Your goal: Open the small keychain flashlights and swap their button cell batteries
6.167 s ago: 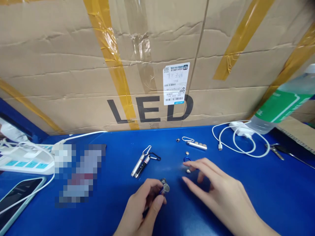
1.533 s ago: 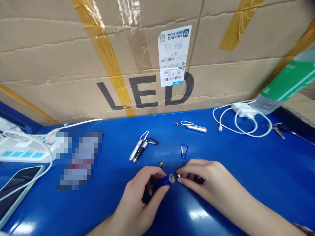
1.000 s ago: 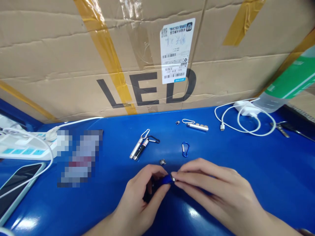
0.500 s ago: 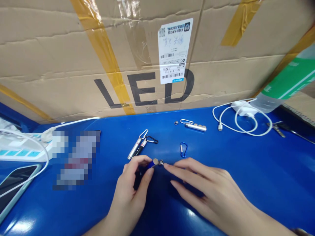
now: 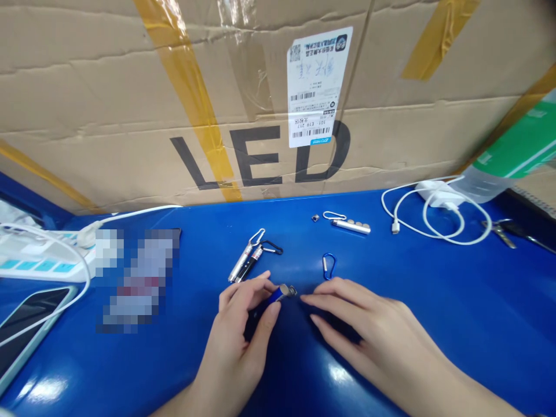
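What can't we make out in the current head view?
Head view:
Slim blue metal tube: rear hidden by left hand.
Small silver metal part at the tube's end: too small to tell whether they touch.
Clear plastic bottle with green label: top cut off by right edge.
Black-screened phone in pale green case: near end cut off by left edge.
Long greyish item with dark red band: surface hidden by pixelation.

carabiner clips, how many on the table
4: silver clip on the silver pen, black clip on the black pen, another silver clip behind the silver tube, blue clip beyond the right hand. More could be hidden.
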Available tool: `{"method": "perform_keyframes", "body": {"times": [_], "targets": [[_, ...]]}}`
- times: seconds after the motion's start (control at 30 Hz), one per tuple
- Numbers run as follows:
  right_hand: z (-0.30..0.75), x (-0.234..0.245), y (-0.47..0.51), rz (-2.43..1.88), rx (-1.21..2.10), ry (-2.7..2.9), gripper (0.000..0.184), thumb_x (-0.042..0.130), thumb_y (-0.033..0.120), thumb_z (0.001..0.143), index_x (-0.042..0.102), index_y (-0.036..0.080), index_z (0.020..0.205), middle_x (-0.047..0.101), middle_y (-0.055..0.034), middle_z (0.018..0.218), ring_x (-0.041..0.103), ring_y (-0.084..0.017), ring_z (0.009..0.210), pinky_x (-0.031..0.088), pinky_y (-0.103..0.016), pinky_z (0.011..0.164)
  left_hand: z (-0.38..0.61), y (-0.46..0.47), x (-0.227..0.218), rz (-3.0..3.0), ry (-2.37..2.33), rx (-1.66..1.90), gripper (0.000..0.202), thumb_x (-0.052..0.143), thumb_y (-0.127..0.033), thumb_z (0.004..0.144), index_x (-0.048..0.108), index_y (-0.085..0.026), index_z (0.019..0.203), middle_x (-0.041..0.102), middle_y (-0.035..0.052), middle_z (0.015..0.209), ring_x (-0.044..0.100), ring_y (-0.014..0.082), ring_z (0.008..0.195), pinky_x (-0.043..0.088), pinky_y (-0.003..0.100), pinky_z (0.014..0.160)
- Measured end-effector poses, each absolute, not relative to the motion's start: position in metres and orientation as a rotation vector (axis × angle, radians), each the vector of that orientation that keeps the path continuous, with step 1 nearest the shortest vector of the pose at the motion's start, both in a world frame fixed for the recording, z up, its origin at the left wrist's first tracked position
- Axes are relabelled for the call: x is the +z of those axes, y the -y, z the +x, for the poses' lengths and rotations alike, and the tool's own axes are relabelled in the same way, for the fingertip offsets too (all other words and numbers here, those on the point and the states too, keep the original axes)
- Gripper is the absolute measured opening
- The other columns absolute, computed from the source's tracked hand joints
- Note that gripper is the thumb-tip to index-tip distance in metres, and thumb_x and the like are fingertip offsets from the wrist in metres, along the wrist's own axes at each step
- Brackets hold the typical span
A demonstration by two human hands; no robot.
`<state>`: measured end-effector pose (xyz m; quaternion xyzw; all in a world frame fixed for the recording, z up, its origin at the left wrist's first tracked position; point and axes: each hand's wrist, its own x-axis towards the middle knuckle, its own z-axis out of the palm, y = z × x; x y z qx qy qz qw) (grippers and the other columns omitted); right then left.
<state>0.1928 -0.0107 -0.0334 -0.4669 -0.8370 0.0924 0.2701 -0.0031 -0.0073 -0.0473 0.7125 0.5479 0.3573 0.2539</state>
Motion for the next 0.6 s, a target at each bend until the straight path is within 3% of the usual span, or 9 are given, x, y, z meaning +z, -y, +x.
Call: {"method": "perform_keyframes", "body": {"times": [0.2, 0.3, 0.6], "targets": [[0.1949, -0.0368, 0.0093, -1.299, 0.207, 2.324, 0.028, 0.060, 0.023, 0.078, 0.060, 0.026, 0.105, 0.064, -0.0016, 0.096, 0.063, -0.017, 0.082, 0.056, -0.025, 0.058, -0.0026, 0.0087, -0.0426, 1.960, -1.397, 0.906, 0.023, 0.049, -0.029, 0.085, 0.053, -0.022, 0.106, 0.064, 0.0062, 0.104, 0.063, 0.0172, 0.094, 0.052, 0.030, 0.081], [0.1960, -0.0371, 0.0084, -1.308, 0.187, 2.340, 0.032, 0.061, 0.025, 0.077, 0.058, 0.025, 0.109, 0.064, -0.0023, 0.097, 0.063, -0.018, 0.083, 0.055, -0.025, 0.054, -0.0037, 0.0085, -0.0402, 2.025, -1.280, 0.852, 0.019, 0.047, -0.026, 0.087, 0.053, -0.023, 0.104, 0.066, 0.0041, 0.099, 0.058, 0.0177, 0.104, 0.050, 0.031, 0.086], [0.1983, -0.0388, 0.0062, -1.310, 0.213, 2.335, 0.021, 0.058, 0.023, 0.080, 0.060, 0.026, 0.101, 0.064, -0.0007, 0.093, 0.063, -0.016, 0.080, 0.054, -0.023, 0.057, -0.0039, 0.0079, -0.0389, 2.029, -1.154, 0.787, 0.016, 0.046, -0.023, 0.088, 0.053, -0.022, 0.102, 0.061, 0.0056, 0.110, 0.057, 0.0182, 0.106, 0.049, 0.031, 0.088]]}}
